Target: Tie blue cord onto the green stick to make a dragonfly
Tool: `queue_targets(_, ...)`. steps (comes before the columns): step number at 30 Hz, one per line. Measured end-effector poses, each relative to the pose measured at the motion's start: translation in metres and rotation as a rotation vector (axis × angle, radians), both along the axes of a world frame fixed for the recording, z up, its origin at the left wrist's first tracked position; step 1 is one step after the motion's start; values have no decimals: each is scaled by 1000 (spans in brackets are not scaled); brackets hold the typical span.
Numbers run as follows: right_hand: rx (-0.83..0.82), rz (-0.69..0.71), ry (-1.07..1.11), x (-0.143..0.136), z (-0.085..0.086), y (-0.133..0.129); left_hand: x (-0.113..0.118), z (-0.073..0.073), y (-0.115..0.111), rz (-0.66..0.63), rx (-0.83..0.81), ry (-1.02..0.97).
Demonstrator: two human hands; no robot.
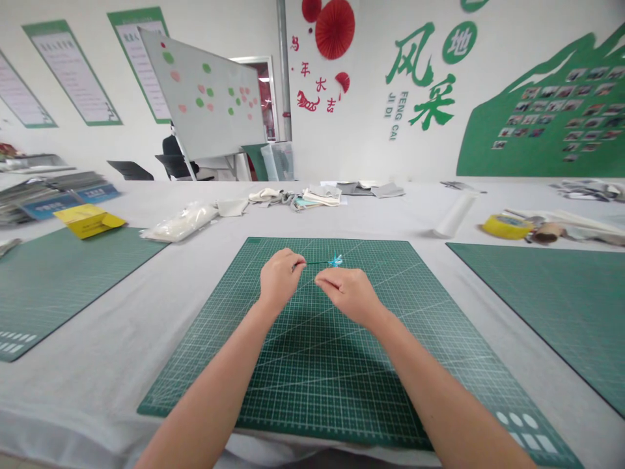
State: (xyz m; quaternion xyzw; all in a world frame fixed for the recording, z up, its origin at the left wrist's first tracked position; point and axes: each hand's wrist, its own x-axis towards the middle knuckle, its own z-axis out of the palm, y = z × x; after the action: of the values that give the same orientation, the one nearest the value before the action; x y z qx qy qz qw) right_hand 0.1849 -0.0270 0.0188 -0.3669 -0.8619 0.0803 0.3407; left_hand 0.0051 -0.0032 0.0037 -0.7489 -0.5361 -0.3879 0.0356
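Note:
Above the far part of the green cutting mat [342, 404], my left hand [282, 279] is pinched on the end of a thin dark stem [317, 262]. The stem runs level to the right and ends in a small light-blue flower-like piece [335, 260]. My right hand [349, 293] is just below and in front of that blue piece, its thumb and fingers pressed together. Whatever may be between those fingertips is too small to make out.
Green mats lie left [63, 273] and right [547, 299]. Beyond are a yellow card [89, 221], a plastic-wrapped packet [180, 222], cloth pieces [322, 195], a white roll [456, 213] and yellow tape [506, 226]. A whiteboard [209, 98] stands behind.

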Motion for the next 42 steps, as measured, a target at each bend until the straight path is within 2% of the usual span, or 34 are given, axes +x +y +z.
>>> queue_targets(6, 53, -69, 101, 12, 4, 6, 1, 0, 0, -160, 3, 188)
queue_targets(10, 38, -113, 165, 23, 7, 12, 2, 4, -2, -254, -13, 230)
queue_targets(17, -103, -158, 314, 39, 5, 27, 7, 13, -12, -438, -116, 99)
queue_targets(24, -331, -106, 476, 50, -11, 47, 11, 19, -18, -539, -209, -87)
queue_targets(28, -403, -101, 495, 49, -24, 55, 11, 21, -18, -547, -208, -193)
queue_targets(33, -489, -79, 466, 40, -32, 57, 8, 20, -14, -486, -178, -270)
queue_targets(42, -431, -79, 326, 22, -39, 49, 1, 16, -5, -296, -96, -336)
